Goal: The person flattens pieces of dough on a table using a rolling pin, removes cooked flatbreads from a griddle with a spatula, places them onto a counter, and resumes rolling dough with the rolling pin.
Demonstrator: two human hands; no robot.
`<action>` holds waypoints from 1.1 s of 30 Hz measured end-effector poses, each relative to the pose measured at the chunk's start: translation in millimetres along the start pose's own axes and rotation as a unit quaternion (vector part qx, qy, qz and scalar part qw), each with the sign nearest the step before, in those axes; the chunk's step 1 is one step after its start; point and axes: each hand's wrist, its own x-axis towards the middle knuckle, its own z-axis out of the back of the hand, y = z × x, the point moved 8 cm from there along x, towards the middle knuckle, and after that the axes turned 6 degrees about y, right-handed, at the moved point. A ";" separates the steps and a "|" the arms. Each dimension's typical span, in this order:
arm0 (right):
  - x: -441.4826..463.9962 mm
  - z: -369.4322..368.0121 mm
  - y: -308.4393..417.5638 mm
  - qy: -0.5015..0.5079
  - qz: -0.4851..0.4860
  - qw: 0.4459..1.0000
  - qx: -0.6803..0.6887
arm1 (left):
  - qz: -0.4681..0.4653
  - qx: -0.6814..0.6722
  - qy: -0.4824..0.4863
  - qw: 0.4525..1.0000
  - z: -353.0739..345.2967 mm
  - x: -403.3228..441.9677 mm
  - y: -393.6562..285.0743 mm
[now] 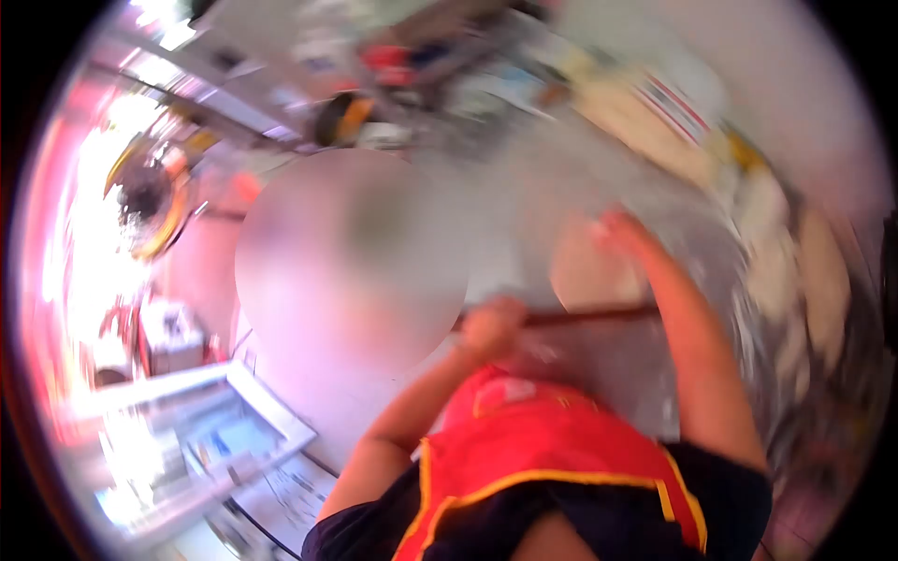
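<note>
A thin brown rod [594,317] lies across the grey work surface [524,206], just in front of the red apron [543,430] with yellow edging. My left hand [494,327] is closed around the rod's left end. Beyond the rod, a flat round pale piece, perhaps dough [589,271], rests on the surface. My right hand [617,231] is over the far right edge of that piece; motion blur smears its fingers, and whether it grips anything is unclear.
Pale bags or cloths [645,131] line the surface's right and back edges. At lower left is a white-framed glass case [271,402]. A shiny round object [150,196] stands at left. Blurred items, one red [386,64], sit at the back. A blurred round patch covers the left centre.
</note>
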 end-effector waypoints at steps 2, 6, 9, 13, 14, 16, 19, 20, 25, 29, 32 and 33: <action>7.5 12.6 101.2 0.003 0.086 0.996 0.037 | 0.073 -0.004 0.075 0.995 -36.6 2.4 12.7; 19.7 17.9 228.4 0.049 0.176 0.983 -0.006 | 0.003 -0.053 0.011 0.999 6.1 -8.4 -15.6; 28.1 42.7 191.0 -0.086 0.114 0.989 0.024 | -0.033 0.004 -0.087 0.996 -11.2 -4.9 -14.7; -15.1 51.5 57.7 -0.286 -0.029 0.958 -0.014 | -0.031 0.009 -0.084 0.996 9.9 -5.2 -15.2; -21.2 31.5 16.8 -0.159 -0.121 0.980 0.007 | -0.032 0.012 -0.084 0.996 12.6 -4.2 -16.1; -91.6 25.2 16.5 -0.102 -0.122 0.982 0.103 | -0.015 0.031 -0.083 0.996 2.4 5.0 -6.8; -210.1 19.4 57.3 -0.224 -0.150 0.950 0.159 | 0.024 0.015 -0.058 0.998 -8.1 9.4 0.7; -243.2 17.7 77.9 -0.250 -0.106 0.961 0.051 | 0.041 0.006 -0.049 0.998 -8.1 8.7 6.2; -270.7 0.5 102.8 -0.370 -0.128 0.905 -0.164 | 0.086 0.075 -0.100 0.988 -0.6 22.0 13.9; -182.5 40.4 7.5 -0.361 -0.184 0.897 -0.178 | 0.094 0.057 -0.121 0.987 42.8 119.5 44.3; -128.9 116.6 -7.8 -0.371 -0.199 0.900 -0.111 | 0.047 0.135 -0.238 0.961 73.4 195.2 64.6; -113.6 134.8 -15.1 -0.374 -0.194 0.899 -0.120 | 0.050 0.154 -0.228 0.960 86.5 212.6 68.2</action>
